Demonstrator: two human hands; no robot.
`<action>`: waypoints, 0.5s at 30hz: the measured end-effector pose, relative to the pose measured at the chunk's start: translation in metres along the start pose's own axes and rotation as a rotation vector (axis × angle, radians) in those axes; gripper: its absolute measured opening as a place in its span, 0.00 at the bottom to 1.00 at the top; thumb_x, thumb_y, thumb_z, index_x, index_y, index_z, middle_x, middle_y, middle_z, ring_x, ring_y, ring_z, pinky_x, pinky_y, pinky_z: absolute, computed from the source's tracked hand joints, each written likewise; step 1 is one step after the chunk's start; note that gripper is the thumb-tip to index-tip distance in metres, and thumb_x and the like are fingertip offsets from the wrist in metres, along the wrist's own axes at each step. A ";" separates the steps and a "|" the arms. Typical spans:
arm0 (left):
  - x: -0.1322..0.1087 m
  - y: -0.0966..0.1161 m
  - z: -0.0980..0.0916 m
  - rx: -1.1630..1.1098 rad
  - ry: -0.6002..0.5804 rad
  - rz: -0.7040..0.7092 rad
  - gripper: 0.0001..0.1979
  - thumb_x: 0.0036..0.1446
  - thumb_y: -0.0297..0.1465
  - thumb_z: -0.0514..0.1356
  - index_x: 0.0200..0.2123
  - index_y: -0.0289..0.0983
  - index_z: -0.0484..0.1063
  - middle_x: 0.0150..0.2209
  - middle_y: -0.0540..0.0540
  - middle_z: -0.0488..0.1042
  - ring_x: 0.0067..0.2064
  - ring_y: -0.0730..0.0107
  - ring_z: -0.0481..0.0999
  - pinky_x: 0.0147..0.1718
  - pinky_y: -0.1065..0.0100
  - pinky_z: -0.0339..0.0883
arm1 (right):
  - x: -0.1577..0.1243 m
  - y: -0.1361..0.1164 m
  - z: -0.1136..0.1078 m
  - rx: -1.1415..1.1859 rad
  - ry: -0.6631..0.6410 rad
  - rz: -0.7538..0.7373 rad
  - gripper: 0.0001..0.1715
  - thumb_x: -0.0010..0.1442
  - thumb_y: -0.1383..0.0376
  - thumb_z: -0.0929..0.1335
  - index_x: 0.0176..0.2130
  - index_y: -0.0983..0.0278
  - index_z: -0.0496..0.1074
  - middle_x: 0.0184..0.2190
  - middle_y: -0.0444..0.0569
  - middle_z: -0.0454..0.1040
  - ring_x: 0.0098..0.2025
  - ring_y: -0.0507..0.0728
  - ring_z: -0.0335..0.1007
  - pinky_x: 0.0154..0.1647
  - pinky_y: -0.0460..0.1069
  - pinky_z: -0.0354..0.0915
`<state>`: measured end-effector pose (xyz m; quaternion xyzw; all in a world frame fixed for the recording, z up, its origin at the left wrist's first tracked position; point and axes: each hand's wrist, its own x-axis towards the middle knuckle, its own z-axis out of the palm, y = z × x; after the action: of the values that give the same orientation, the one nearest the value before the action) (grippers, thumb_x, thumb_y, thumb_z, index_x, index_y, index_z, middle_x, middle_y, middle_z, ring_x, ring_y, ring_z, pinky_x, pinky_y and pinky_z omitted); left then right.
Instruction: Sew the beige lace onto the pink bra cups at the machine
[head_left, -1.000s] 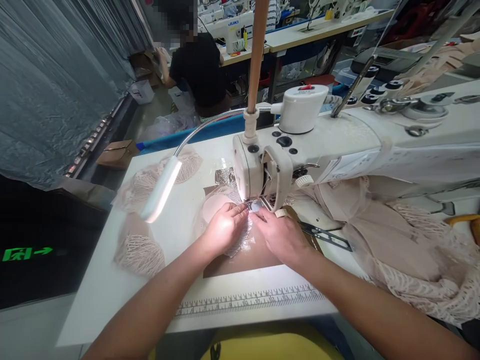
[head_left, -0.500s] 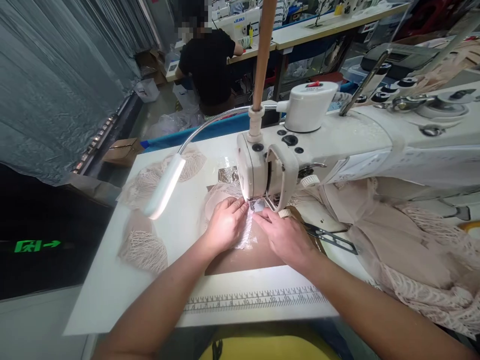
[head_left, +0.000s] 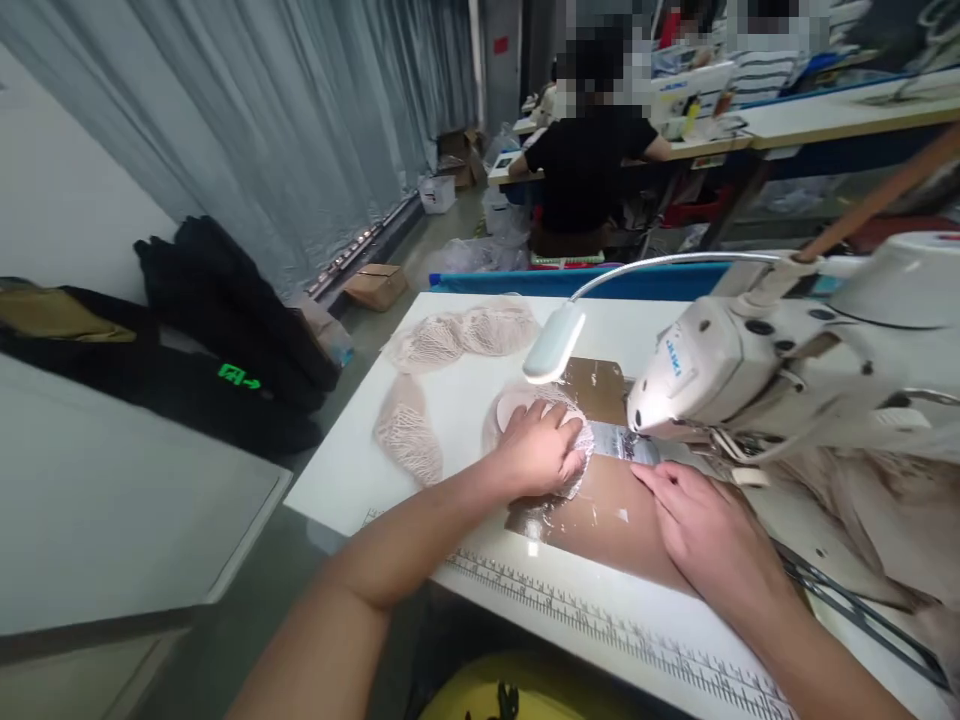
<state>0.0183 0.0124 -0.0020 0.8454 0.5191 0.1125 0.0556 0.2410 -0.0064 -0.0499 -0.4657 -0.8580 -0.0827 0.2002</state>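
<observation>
Both hands have drawn back from the needle, the left hand [head_left: 541, 450] sliding leftward. It lies flat, fingers spread, on the lace cup [head_left: 525, 408]; the right hand [head_left: 701, 520] rests open on the brown panel [head_left: 600, 515], holding nothing. The cup lies on the table [head_left: 352, 470], left of the sewing machine [head_left: 750, 375], under the lamp [head_left: 553, 345].

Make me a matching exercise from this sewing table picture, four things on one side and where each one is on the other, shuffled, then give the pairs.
Things:
1. left hand
2. right hand
3. lamp head
4. printed ruler

Places:
A. along the table's near edge
B. flat on the brown sheet, just below the sewing machine
C. pressed on the lace cup piece
D. hanging above the lace cup piece on a bent metal neck

Pairs: 1-C, 2-B, 3-D, 4-A
</observation>
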 end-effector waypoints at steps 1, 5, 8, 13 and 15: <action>-0.007 -0.008 -0.007 -0.028 0.005 -0.012 0.19 0.61 0.37 0.51 0.52 0.34 0.67 0.54 0.37 0.68 0.54 0.51 0.65 0.51 0.52 0.62 | 0.000 0.001 0.002 0.002 0.010 -0.015 0.21 0.61 0.73 0.57 0.45 0.67 0.76 0.39 0.55 0.75 0.34 0.59 0.71 0.36 0.53 0.64; -0.052 -0.059 -0.037 -0.132 0.203 -0.344 0.17 0.60 0.34 0.52 0.51 0.35 0.66 0.56 0.39 0.67 0.59 0.57 0.62 0.59 0.55 0.54 | -0.002 0.005 0.005 0.009 0.013 -0.033 0.22 0.62 0.71 0.56 0.45 0.66 0.76 0.38 0.54 0.75 0.34 0.59 0.72 0.35 0.53 0.66; -0.096 -0.107 -0.052 -0.177 0.394 -0.709 0.11 0.54 0.31 0.56 0.40 0.33 0.69 0.49 0.35 0.71 0.56 0.49 0.64 0.57 0.50 0.53 | -0.002 0.008 0.007 0.021 -0.007 -0.033 0.23 0.62 0.71 0.56 0.45 0.67 0.76 0.39 0.54 0.75 0.34 0.59 0.73 0.31 0.53 0.67; -0.163 -0.143 -0.059 -0.353 0.549 -0.882 0.10 0.54 0.36 0.54 0.26 0.36 0.66 0.30 0.42 0.72 0.41 0.55 0.72 0.44 0.58 0.64 | -0.001 0.008 0.002 0.172 -0.032 0.047 0.23 0.62 0.64 0.56 0.44 0.65 0.76 0.41 0.55 0.75 0.39 0.64 0.74 0.35 0.56 0.70; -0.180 -0.136 -0.061 -0.468 0.603 -0.877 0.14 0.57 0.40 0.50 0.30 0.36 0.67 0.28 0.45 0.72 0.35 0.62 0.73 0.38 0.63 0.66 | -0.001 0.005 -0.007 0.307 -0.055 0.108 0.22 0.62 0.57 0.58 0.45 0.61 0.76 0.44 0.53 0.75 0.45 0.65 0.72 0.40 0.58 0.70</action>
<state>-0.1928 -0.0875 0.0043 0.4473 0.7750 0.4266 0.1318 0.2472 -0.0066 -0.0445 -0.4772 -0.8394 0.0730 0.2498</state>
